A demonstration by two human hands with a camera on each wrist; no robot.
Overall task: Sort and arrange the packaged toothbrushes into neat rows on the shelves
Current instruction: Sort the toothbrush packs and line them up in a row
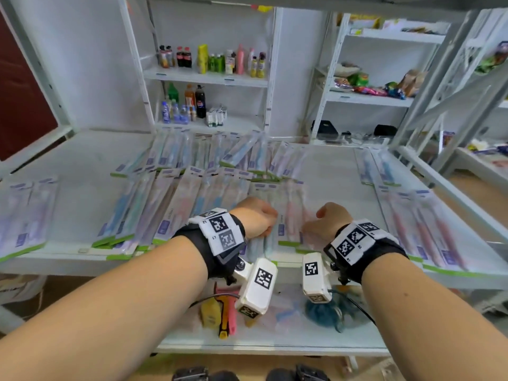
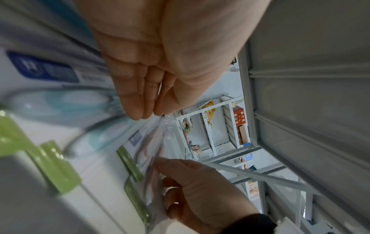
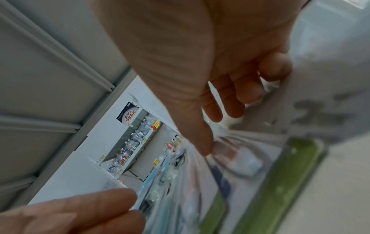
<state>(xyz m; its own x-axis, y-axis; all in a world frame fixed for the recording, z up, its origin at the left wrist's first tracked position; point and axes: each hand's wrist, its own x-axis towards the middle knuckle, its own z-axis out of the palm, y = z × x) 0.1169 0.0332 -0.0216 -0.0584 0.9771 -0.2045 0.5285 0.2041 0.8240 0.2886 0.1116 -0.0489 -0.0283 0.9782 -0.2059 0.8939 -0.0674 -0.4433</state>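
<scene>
Packaged toothbrushes [image 1: 176, 204] in clear packs with green bottom strips cover the white shelf [image 1: 82, 160]. A loose heap [image 1: 220, 158] lies at the back, and flat rows sit at the left [image 1: 24, 215] and right [image 1: 428, 224]. My left hand [image 1: 258, 218] is at the front middle, thumb and fingertips [image 2: 140, 109] meeting on the edge of a clear pack [image 2: 168, 126]. My right hand [image 1: 327, 221] is just to its right, thumb [image 3: 206, 142] on top and fingers [image 2: 172, 194] curled round a pink-brush pack [image 1: 291, 215]. Teal-brush packs [image 1: 261, 243] lie under the left wrist.
A lower shelf [image 1: 275, 345] holds a yellow bottle [image 1: 211, 314], pink and yellow handled items [image 1: 228, 314] and a blue sponge [image 1: 327, 312]. Shelving behind carries drink bottles [image 1: 192, 59] and snack bags [image 1: 379, 89]. A slanted metal upright [image 1: 428, 105] stands at the right.
</scene>
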